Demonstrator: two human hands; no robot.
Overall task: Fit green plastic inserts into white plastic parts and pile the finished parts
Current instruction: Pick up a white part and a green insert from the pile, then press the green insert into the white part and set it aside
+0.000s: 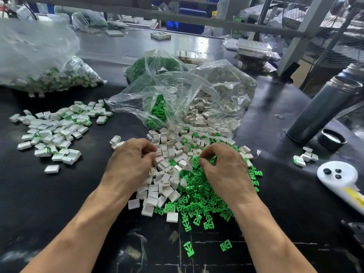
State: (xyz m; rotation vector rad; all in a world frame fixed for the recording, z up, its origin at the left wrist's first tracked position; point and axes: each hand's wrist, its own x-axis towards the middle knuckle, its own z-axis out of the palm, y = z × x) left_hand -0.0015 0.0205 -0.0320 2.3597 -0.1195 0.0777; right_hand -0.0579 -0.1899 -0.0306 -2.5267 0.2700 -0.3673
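Note:
A heap of loose white plastic parts [167,174] lies in front of me on the black table, with a heap of green inserts [204,201] right beside it. My left hand [130,162] rests on the white heap, its fingers curled round a white part [158,160]. My right hand [224,168] lies over the green heap, fingers curled and pinching among the green inserts; what it holds is hidden. A pile of finished white parts with green inserts [57,133] lies at the left.
An open clear bag [177,99] spills green inserts and white parts behind the heaps. Another bag of finished parts [49,73] lies far left. A grey flask [323,109], its cap [331,139] and a white controller [338,176] are at the right.

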